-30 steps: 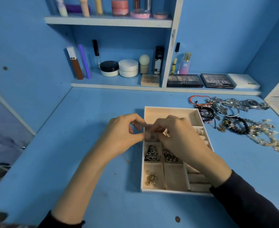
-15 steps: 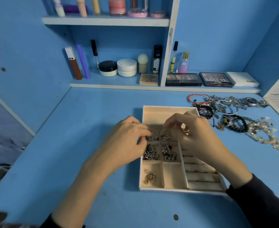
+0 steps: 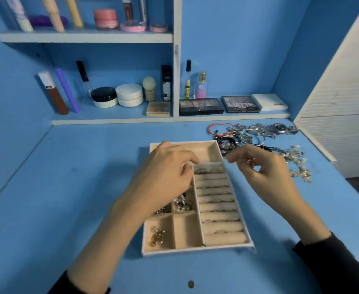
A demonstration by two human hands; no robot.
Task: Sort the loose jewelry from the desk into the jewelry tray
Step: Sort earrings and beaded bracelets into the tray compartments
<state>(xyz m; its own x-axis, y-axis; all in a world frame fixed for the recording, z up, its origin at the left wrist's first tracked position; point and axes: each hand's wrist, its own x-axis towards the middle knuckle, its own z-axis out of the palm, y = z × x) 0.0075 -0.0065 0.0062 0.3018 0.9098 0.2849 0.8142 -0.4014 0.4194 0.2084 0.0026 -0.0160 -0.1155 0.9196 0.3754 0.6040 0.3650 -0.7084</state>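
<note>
The left hand (image 3: 165, 172) hovers over the far left part of the jewelry tray (image 3: 195, 250), knuckles up and fingers curled down toward the small compartments. Whether the fingers pinch anything I cannot tell. The right hand (image 3: 263, 168) is raised just past the tray's far right corner, thumb and forefinger drawn together. A small glint shows by the fingers, too blurred to tell whether it is held.

The tray sits mid-surface. Rings are tucked in the rolls (image 3: 218, 209) on its right side, and gold pieces (image 3: 157, 235) lie in the near left compartment.

The loose jewelry (image 3: 259, 134) is heaped near the far right corner of the surface.

On the shelf behind, one palette (image 3: 241, 103) reads "MATTE", its neighbour (image 3: 200, 106) faintly "NUDES", and a pink bottle (image 3: 200, 87) reads "SB".
</note>
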